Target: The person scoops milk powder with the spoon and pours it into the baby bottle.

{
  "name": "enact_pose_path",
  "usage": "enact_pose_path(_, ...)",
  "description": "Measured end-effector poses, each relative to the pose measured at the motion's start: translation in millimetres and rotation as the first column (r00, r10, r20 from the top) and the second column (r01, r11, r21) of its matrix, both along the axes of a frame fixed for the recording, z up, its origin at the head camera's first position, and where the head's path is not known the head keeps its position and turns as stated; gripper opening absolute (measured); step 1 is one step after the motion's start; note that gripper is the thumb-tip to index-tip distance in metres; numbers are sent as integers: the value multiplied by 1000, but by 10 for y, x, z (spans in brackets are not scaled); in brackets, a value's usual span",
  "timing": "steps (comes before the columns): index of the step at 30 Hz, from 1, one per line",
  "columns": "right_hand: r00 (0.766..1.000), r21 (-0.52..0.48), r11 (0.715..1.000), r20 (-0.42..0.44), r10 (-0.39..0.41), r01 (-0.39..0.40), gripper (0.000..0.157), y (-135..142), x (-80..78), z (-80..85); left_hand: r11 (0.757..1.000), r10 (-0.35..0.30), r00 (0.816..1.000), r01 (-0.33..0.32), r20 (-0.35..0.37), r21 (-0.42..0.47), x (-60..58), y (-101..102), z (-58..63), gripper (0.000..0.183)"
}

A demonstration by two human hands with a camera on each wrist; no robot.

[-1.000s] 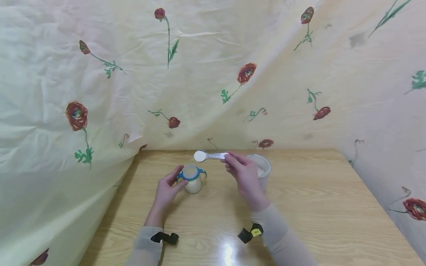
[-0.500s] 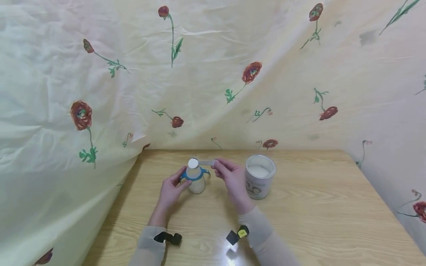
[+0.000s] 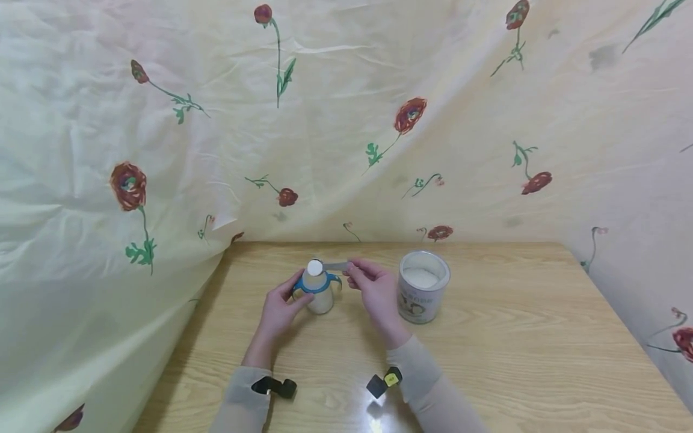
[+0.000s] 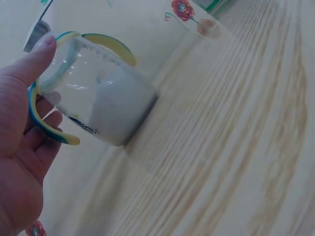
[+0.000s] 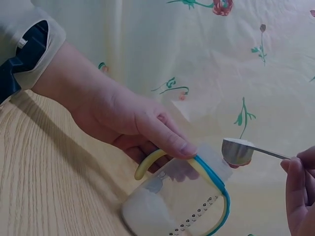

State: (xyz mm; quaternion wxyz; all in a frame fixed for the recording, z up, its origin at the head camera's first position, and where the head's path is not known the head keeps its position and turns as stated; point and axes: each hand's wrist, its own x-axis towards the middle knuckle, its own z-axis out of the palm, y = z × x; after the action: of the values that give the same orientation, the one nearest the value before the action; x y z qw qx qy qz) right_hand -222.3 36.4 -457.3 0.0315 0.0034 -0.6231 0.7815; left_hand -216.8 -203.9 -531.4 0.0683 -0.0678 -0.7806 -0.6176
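My left hand (image 3: 278,311) grips a clear baby bottle (image 3: 322,302) at its neck, round the blue ring with two curved handles. The bottle stands upright on the table, its lower part filled with something whitish, and its top has no cap. Thumb and fingers of my right hand (image 3: 380,299) pinch the handle of a metal measuring spoon (image 5: 238,152). White powder fills the spoon's round bowl, held level right at the bottle's mouth. In the left wrist view the spoon shows only partly, behind the left thumb.
A tall can (image 3: 420,305) of white powder stands uncovered to the right of my right hand. Pale wooden table (image 3: 514,337) stretches to the right. A flowered cloth (image 3: 335,132) hangs behind the table and along its left side.
My right hand has moved left and slightly down from beside the can, bringing the full spoon to the bottle's mouth. In the last half second both hands stay nearly still.
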Motion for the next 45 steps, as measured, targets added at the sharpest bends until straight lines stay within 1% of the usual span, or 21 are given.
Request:
enact_pose_path(6, 998, 123, 992, -57, -2, 9, 23, -24, -3, -41, 1000, 1, 1000, 0, 10, -31, -4, 2, 29, 72)
enact_pose_path(9, 997, 162, 987, -81, -10, 23, 20, -38, 12, -56, 999, 7, 1000, -6, 10, -43, -4, -1, 26, 72)
enact_pose_path(12, 993, 187, 981, -117, -33, 55, 16, -54, 32, -71, 998, 13, 1000, -13, 14, -54, -6, 2, 23, 70)
enact_pose_path(15, 982, 234, 968, -185, -48, 92, 15, -78, 46, -89, 998, 25, 1000, -24, 16, -55, -6, 7, 22, 69)
enact_pose_path(17, 968, 273, 955, -247, -50, 119, 15, -91, 51, -111, 998, 30, 999, -29, 14, -55, -5, 11, 26, 69)
enact_pose_path(19, 946, 307, 940, -321, -44, 148, 15, -100, 60, -127, 998, 29, 1000, -28, 9, -59, -4, 14, 25, 70)
enact_pose_path(20, 930, 326, 931, -366, -36, 165, 15, -104, 60, -141, 998, 27, 1000, -26, 6, -61, -5, 15, 22, 70)
enact_pose_path(22, 890, 361, 911, -456, -15, 200, 15, -107, 57, -177, 998, 22, 1000, -22, -2, -64, -7, 16, 16, 70)
enact_pose_path(24, 839, 401, 883, -543, 14, 245, 14, -108, 56, -209, 998, 21, 1000, -21, -2, -63, -8, 19, 11, 70)
enact_pose_path(26, 790, 432, 855, -611, 44, 287, 14, -109, 50, -237, 998, 22, 1000, -23, -2, -61, -8, 20, 5, 69)
enact_pose_path(29, 746, 464, 821, -662, 73, 332, 15, -106, 58, -250, 998, 26, 1000, -25, 9, -59, -1, 23, 3, 70)
enact_pose_path(33, 717, 494, 790, -690, 103, 362, 15, -97, 66, -241, 998, 26, 1000, -25, 16, -58, 11, 23, 3, 72)
enact_pose_path(35, 696, 511, 771, -707, 124, 381, 15, -92, 65, -239, 998, 25, 1000, -25, 16, -56, 14, 22, 2, 72)
enact_pose_path(38, 663, 522, 751, -733, 154, 403, 16, -86, 65, -231, 998, 24, 1000, -23, 15, -51, 16, 20, -2, 72)
enact_pose_path(40, 647, 524, 743, -745, 163, 416, 17, -84, 65, -226, 999, 22, 1000, -21, 13, -49, 17, 19, -2, 71)
enact_pose_path(45, 631, 521, 741, -756, 172, 423, 17, -85, 62, -213, 999, 24, 1000, -23, 4, -44, 16, 20, 6, 71)
